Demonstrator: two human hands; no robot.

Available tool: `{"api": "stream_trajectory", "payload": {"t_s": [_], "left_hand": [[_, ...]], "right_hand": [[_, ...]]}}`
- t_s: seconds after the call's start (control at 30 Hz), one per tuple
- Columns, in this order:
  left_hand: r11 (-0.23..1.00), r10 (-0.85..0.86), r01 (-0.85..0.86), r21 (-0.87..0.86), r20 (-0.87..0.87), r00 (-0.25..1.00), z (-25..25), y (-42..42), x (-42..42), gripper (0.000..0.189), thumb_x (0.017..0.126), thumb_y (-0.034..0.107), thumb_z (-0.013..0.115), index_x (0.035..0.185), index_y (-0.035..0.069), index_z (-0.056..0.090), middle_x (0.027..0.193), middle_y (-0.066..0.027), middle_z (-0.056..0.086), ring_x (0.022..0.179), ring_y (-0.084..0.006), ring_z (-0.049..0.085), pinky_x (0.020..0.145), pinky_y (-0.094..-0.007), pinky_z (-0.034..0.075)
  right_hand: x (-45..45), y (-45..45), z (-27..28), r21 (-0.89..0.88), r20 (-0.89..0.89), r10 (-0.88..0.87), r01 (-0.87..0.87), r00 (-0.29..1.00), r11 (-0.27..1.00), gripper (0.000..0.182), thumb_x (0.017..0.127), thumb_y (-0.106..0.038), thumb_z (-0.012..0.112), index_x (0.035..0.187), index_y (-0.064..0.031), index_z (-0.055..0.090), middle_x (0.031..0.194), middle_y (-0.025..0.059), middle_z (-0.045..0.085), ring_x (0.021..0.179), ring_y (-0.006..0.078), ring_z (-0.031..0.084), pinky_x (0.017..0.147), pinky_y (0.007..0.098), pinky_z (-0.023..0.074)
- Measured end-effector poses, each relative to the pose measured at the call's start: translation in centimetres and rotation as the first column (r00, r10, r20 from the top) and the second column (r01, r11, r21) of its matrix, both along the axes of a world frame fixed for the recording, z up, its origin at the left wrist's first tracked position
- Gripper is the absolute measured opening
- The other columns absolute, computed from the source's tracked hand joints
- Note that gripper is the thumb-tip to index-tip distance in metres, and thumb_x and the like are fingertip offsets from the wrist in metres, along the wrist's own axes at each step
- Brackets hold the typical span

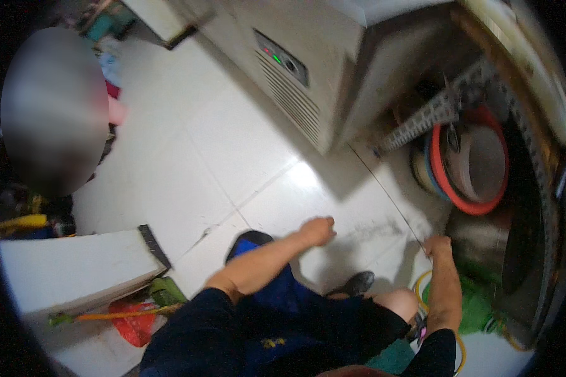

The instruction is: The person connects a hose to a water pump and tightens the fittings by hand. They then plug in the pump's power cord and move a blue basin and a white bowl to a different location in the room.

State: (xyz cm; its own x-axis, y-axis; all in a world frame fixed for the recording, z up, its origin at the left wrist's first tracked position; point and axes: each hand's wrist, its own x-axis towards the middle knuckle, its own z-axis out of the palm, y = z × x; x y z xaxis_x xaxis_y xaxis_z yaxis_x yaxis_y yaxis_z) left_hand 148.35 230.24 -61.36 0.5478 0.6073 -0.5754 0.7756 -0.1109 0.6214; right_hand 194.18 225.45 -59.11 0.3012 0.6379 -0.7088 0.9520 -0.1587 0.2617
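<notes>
My left hand (318, 231) hangs over the white tiled floor (269, 188) with its fingers curled; whether it holds anything small cannot be told. My right hand (437, 246) is low at the right, near a dark joint line in the tiles, its fingers also bent and partly hidden. A grey smudge (382, 228) marks the floor between the two hands. Below my left forearm is blue cloth (283, 287), and a dark shoe (360, 282) shows between my arms. A green bag or net (476, 301) lies beside my right forearm.
A beige appliance (332, 94) with a vent and lit indicators stands ahead. Nested round tubs, one with a red rim (481, 207), sit under a counter at the right. A white cabinet or box (85, 268) is at left, near a red bag (132, 325). A yellow hose (462, 353) curves by my right arm.
</notes>
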Motion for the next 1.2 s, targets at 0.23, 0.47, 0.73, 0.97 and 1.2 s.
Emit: {"api": "stream_trajectory", "payload": {"t_s": [0.23,0.47,0.73,0.97,1.2], "left_hand": [[0.962,0.165,-0.171,-0.214,-0.044,0.985,25.0,-5.6,-8.9,0.047,0.090,0.033,0.064,0.123,0.000,0.059,0.117,-0.0215,0.066,0.107,-0.0383,0.063,0.092,-0.0441,0.050],[0.387,0.922,-0.487,-0.783,0.332,0.198,56.6,-7.9,-23.0,0.047,0.096,0.033,0.061,0.134,0.007,0.054,0.125,-0.0162,0.064,0.110,-0.0298,0.064,0.089,-0.0459,0.054],[0.808,0.480,-0.556,-0.195,-0.331,0.813,44.1,-41.5,-38.1,0.041,0.091,0.046,0.062,0.115,0.012,0.067,0.097,-0.0108,0.070,0.092,-0.0264,0.069,0.072,-0.0448,0.056],[-0.444,0.876,-0.886,-0.132,-0.268,-0.400,52.5,-52.8,-27.8,0.036,0.090,0.033,0.060,0.095,-0.002,0.069,0.074,-0.0157,0.066,0.056,-0.0264,0.066,0.055,-0.0399,0.058],[-0.889,0.450,-0.447,-0.099,-0.366,-0.815,52.6,-61.3,-10.5,0.036,0.091,0.029,0.059,0.101,-0.005,0.069,0.090,-0.0214,0.070,0.073,-0.0303,0.070,0.056,-0.0411,0.059]], "right_hand": [[-13.4,5.1,21.3,0.054,-0.631,0.011,0.029,0.776,0.998,0.051,0.084,-0.022,0.074,0.130,-0.0054,0.061,0.125,0.0215,0.064,0.113,0.0347,0.063,0.100,0.0403,0.0476],[-14.0,-5.3,28.0,-0.243,-0.796,-0.482,0.537,0.366,0.808,0.034,0.091,-0.015,0.069,0.122,-0.0027,0.063,0.093,0.0067,0.069,0.076,0.0199,0.070,0.061,0.0336,0.0557],[-12.7,-10.7,35.5,-0.451,-0.632,-0.680,0.538,0.371,0.712,0.035,0.090,-0.014,0.068,0.123,-0.0047,0.060,0.098,0.0125,0.067,0.079,0.0311,0.071,0.058,0.0464,0.0558],[-19.7,-4.3,41.1,-0.273,-0.715,-0.051,-0.212,0.698,0.938,0.024,0.099,-0.022,0.054,0.111,-0.0024,0.062,0.099,0.0089,0.064,0.080,0.0201,0.060,0.071,0.0336,0.0504],[-39.0,14.5,39.8,-0.308,-0.814,0.021,-0.462,0.581,0.832,0.016,0.093,-0.017,0.058,0.098,-0.0030,0.065,0.087,0.0107,0.064,0.063,0.0222,0.058,0.056,0.0361,0.0492]]}}
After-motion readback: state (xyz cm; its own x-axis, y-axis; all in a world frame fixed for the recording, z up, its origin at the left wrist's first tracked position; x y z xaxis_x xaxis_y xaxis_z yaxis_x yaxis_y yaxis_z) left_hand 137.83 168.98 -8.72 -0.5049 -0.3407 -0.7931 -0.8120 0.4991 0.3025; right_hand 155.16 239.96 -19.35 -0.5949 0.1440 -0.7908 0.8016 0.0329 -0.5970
